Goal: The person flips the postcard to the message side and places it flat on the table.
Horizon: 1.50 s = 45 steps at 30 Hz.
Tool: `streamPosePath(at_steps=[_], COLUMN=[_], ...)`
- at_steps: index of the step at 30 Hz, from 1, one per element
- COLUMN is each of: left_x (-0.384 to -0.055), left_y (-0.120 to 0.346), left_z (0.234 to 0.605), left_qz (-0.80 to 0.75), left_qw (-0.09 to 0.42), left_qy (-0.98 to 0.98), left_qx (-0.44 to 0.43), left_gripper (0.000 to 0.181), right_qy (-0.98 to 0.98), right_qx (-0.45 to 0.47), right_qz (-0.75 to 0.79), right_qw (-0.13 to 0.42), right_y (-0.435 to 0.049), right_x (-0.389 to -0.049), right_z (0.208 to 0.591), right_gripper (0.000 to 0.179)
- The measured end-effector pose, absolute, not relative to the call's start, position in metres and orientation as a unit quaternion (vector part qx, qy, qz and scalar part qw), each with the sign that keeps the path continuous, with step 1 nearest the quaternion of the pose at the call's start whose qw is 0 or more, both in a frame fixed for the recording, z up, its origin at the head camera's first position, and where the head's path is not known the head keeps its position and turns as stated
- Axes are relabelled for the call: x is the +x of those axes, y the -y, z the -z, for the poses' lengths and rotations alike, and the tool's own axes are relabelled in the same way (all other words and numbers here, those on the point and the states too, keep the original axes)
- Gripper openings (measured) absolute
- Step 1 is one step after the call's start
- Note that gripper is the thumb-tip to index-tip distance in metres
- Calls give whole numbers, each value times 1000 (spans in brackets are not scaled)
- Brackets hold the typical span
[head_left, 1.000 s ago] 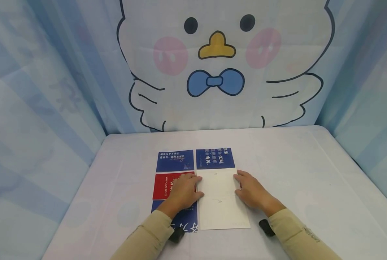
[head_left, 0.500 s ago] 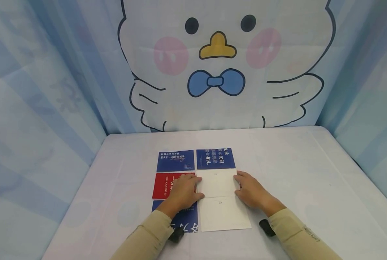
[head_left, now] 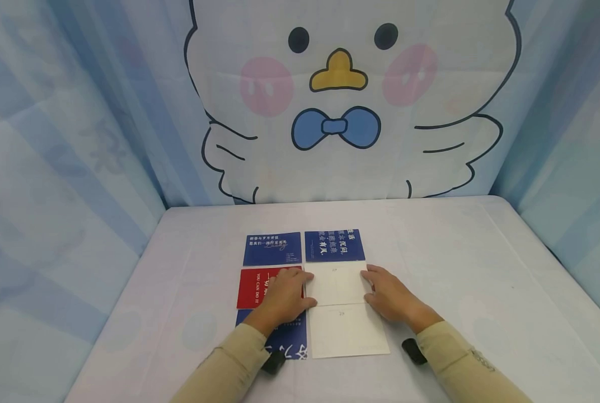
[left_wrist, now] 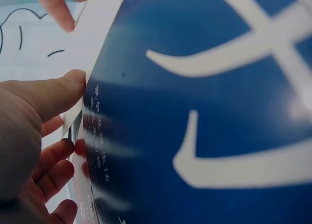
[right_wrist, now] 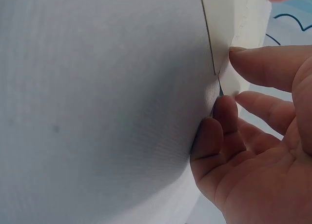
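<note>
Two white cards lie blank side up, one in front of the other: the far white card [head_left: 336,285] and the near white card [head_left: 349,331]. My left hand [head_left: 286,294] rests over a red card [head_left: 252,288], with thumb and index fingertip at the far white card's left edge. At that card's right edge, the thumb and index fingertip of my right hand [head_left: 393,294] touch, spread apart. The left wrist view shows a blue card [left_wrist: 195,107] with large white characters beside the left thumb [left_wrist: 68,90]. In the right wrist view, the thumb [right_wrist: 263,65] meets the white card edge.
Two blue cards, the left blue card [head_left: 272,249] and the right blue card [head_left: 334,245], lie in the back row. A near-left blue card [head_left: 290,338] is partly under the left forearm. A pale cloth covers the table [head_left: 461,252]; a printed curtain [head_left: 340,168] stands behind.
A clearer seam has appeared between the two white cards, the near one having shifted slightly toward me. Both hands stay almost still at the far white card's sides.
</note>
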<state>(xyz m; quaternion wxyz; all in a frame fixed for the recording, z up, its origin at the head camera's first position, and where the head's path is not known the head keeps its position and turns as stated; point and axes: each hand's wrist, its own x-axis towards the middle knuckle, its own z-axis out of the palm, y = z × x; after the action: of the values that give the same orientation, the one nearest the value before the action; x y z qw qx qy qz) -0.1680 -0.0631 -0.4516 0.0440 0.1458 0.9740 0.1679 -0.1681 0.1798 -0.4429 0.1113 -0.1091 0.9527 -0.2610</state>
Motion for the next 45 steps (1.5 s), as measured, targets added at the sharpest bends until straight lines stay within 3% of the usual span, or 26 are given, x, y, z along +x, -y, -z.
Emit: streamPosePath(at_steps=[11,31,45], left_x=[-167,-168,-169], left_y=[64,64,64], left_z=[450,450,449], left_qz=[-176,-187,-185], left_qw=[44,79,74], left_qy=[-973,-968,-967], left_qx=[143,150,158], left_gripper=[69,62,60], right_qy=[-947,-948,-951], right_qx=[-101,-98,-116], right_qz=[284,279,267], right_qw=[109,115,104], right_y=[-181,-183,-183], right_x=[-167,-164,-165], right_z=[445,445,446], right_gripper=[61,57,56])
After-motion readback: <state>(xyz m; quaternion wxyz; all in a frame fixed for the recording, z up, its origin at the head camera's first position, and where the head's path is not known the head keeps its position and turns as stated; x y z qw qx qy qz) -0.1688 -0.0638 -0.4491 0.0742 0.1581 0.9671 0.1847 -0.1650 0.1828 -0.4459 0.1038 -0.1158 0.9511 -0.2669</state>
